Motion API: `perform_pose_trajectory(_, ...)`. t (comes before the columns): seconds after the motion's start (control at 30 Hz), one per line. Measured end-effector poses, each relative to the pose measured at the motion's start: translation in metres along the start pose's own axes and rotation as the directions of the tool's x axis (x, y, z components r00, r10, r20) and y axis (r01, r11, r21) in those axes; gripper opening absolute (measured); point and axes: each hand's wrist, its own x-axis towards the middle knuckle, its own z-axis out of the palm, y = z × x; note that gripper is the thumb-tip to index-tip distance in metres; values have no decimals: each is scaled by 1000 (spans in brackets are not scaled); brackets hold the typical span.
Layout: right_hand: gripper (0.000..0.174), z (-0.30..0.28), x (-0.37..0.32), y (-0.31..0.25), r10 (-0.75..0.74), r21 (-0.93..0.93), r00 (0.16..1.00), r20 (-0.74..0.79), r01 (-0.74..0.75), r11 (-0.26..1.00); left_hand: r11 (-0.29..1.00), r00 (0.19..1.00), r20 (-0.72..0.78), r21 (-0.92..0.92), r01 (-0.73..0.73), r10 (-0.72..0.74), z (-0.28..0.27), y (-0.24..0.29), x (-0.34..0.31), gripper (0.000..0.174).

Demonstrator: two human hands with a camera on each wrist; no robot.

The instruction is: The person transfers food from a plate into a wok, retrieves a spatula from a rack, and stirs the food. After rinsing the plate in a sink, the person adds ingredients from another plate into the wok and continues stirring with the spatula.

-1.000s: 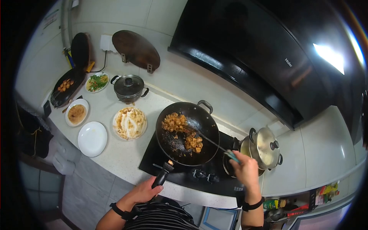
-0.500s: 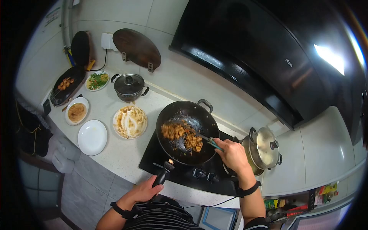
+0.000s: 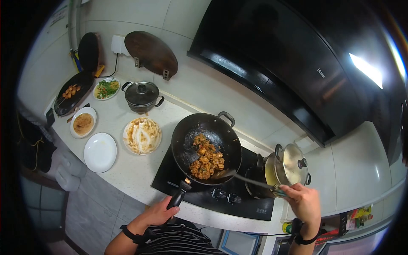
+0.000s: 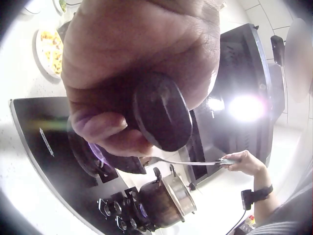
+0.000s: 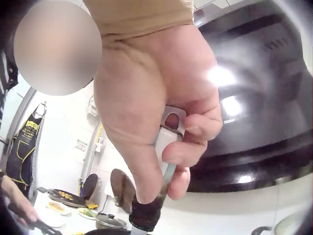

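A dark wok (image 3: 182, 127) sits on the black cooktop, with chunky brown-orange food (image 3: 208, 163) gathered in its middle and lower part. My left hand (image 3: 160, 211) grips the wok's black handle (image 3: 177, 198); in the left wrist view the fingers of that hand (image 4: 137, 63) curl round the handle end (image 4: 164, 111). To the right of the wok, my right hand (image 3: 305, 203) holds a spatula by its handle (image 3: 278, 191), and the blade (image 3: 224, 174) is at the wok's lower right edge. The right wrist view shows the right hand (image 5: 156, 93) wrapped about the pale handle (image 5: 168, 142).
A lidded steel pot (image 3: 293, 163) stands right of the wok. On the counter's left are a lidded dark pot (image 3: 142, 97), a sauce-smeared plate (image 3: 143, 136), a white plate (image 3: 100, 153), dishes of food and an open electric pan (image 3: 63, 100). A range hood (image 3: 263, 63) hangs above.
The spatula has swung from the wok's middle to its lower right edge, my right hand moving right and down. The food is gathered closer together. My left hand keeps hold of the handle.
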Motion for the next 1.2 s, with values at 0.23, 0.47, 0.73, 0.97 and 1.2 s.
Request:
perform_pose_trajectory(0.23, 28, 75, 34, -42, 80, -5, 993, -88, -81, 997, 1000, 1000, -7, 12, 18, -18, 0, 7, -4, 39)
perform_pose_trajectory(0.47, 26, 80, 25, 7, 358, 341, 931, -72, -314, 886, 1000, 1000, -16, -5, 19, -19, 1, 8, -4, 36)
perform_pose_trajectory(0.73, 34, 93, 34, 23, 496, 190, 827, 265, -549, 814, 1000, 1000, -11, 6, -3, 3, -1, 1, -1, 35)
perform_pose_trajectory(0.97, 46, 115, 41, 38, 476, 287, 662, 578, -712, 641, 999, 1000, -11, 22, 25, -24, -1, 4, -1, 36)
perform_pose_trajectory(1.2, 38, 220, 65, -20, 299, 679, 704, 644, -706, 201, 999, 1000, 16, 27, 16, -16, -6, 11, -3, 37)
